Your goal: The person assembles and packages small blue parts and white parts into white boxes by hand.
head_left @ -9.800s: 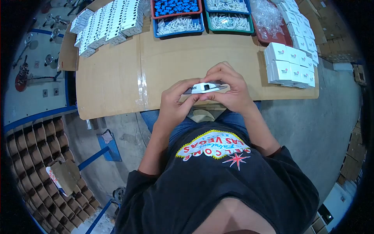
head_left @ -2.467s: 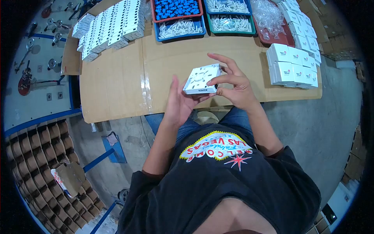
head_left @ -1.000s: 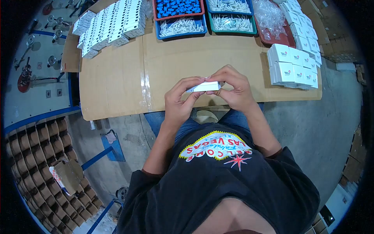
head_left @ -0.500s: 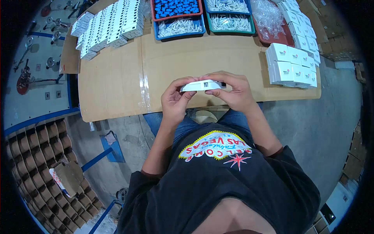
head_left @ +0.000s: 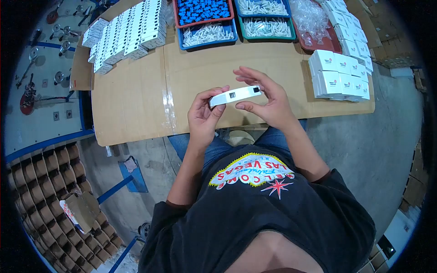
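Observation:
A flat white plastic box (head_left: 236, 95) with small dark ports on its edge is held edge-on above the near rim of the cardboard-covered table (head_left: 136, 100). My left hand (head_left: 205, 116) grips its left end with thumb and fingertips. My right hand (head_left: 264, 102) touches the right end, thumb under it and fingers spread apart above it. The box tilts, its right end higher.
Rows of white boxes (head_left: 127, 32) lie at the table's far left. Trays of blue parts (head_left: 202, 10) and white parts (head_left: 207, 32), a green tray (head_left: 266, 27) and clear bags (head_left: 312, 18) line the back. Stacked white cartons (head_left: 339, 75) stand at right. Cardboard dividers (head_left: 50, 182) fill the floor left.
The box has tilted so its port edge faces me. My right hand's fingers have lifted off the top and spread; both hands stay at the table's near edge.

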